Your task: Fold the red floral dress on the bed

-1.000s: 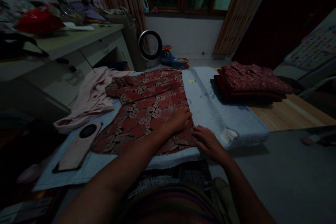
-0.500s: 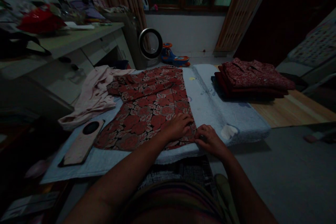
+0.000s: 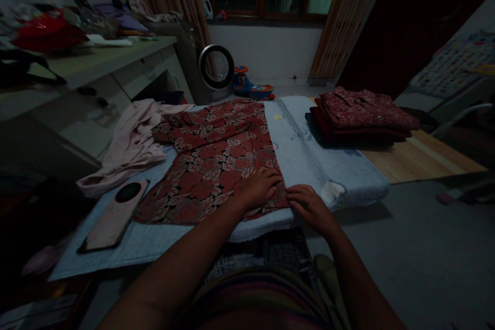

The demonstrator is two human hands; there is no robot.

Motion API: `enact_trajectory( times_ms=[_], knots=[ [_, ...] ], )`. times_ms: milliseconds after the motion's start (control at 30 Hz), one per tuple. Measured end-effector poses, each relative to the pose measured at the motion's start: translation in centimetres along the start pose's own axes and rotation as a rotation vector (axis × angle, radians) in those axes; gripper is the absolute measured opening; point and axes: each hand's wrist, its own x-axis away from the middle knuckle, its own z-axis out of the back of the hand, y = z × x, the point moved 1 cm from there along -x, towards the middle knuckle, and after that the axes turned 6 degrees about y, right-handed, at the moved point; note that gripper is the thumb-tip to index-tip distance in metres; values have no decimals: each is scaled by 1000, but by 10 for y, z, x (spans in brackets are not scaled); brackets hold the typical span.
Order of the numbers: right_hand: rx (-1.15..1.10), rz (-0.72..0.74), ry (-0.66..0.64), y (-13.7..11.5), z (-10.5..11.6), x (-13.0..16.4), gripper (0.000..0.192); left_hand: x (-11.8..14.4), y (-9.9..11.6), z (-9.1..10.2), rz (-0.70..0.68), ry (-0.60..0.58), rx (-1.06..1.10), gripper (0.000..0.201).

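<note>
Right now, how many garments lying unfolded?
2: red floral garment spread flat under both hands; pink garment crumpled to its left. Folded red stack excluded.

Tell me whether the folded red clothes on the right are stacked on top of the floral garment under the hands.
No, the folded red stack sits apart on the pale blue mat, right of the floral garment under both hands.

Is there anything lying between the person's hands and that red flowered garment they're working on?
Nothing visible does. The left hand rests flat on the near right corner of the red flowered garment, and the right hand touches its edge beside it. The pink garment and the flat pink board lie off to the left.
</note>
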Motion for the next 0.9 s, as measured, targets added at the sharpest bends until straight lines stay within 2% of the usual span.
enact_trajectory(
  times_ms=[200,467,733,900],
  knots=[
    [-127,-36,-15,-4,13,4,26,0,-1,0,-22,-1,-8,35],
    [-201,-44,-18,3,3,5,34,1,2,4,-46,-26,-40,36],
    [-294,-63,-48,3,14,6,39,2,2,4,-34,-32,-32,41],
    [-354,-80,-58,5,17,6,32,1,2,5,-25,-51,-23,41]
  ],
)
